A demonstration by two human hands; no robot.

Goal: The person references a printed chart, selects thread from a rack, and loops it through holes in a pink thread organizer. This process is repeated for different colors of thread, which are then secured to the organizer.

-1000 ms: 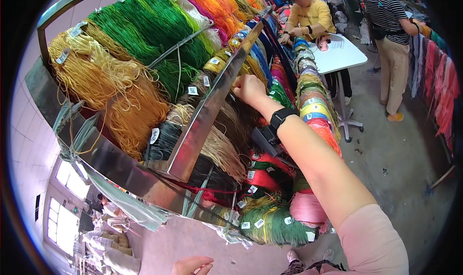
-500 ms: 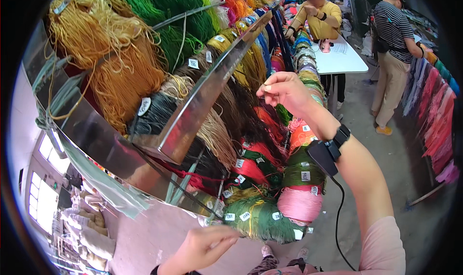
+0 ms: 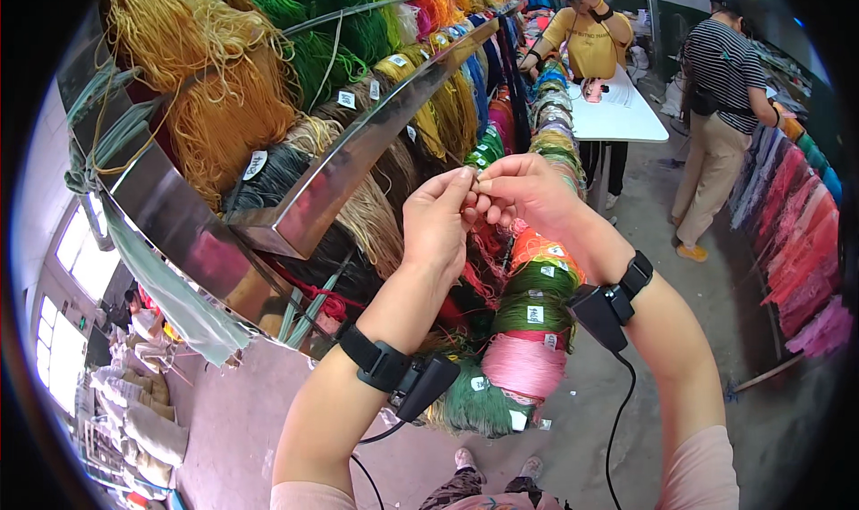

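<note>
My left hand (image 3: 436, 222) and my right hand (image 3: 530, 191) meet fingertip to fingertip above the rack of thread. Thumb and fingers are pinched on both, and whatever lies between them is too small to make out. Below the hands hang coloured skeins: an orange one (image 3: 540, 249), a dark green one (image 3: 537, 297) and a pink one (image 3: 526, 367), several with white paper tags. To the left of my left hand runs a shiny metal bar (image 3: 380, 143), apart from it. Each wrist wears a black strap with a small device and a cable.
Golden-brown skeins (image 3: 228, 125) and green ones (image 3: 335, 72) fill the rack's upper left. A white table (image 3: 640, 125) stands beyond, with a person in yellow (image 3: 586, 45) behind it. Another person in stripes (image 3: 725, 72) stands by hanging pink skeins (image 3: 796, 228). Sacks (image 3: 148, 429) lie lower left.
My left hand has risen from the lower middle, beside the green skeins, to meet my right hand. My right hand stays near its place, still pinched. The view has shifted slightly.
</note>
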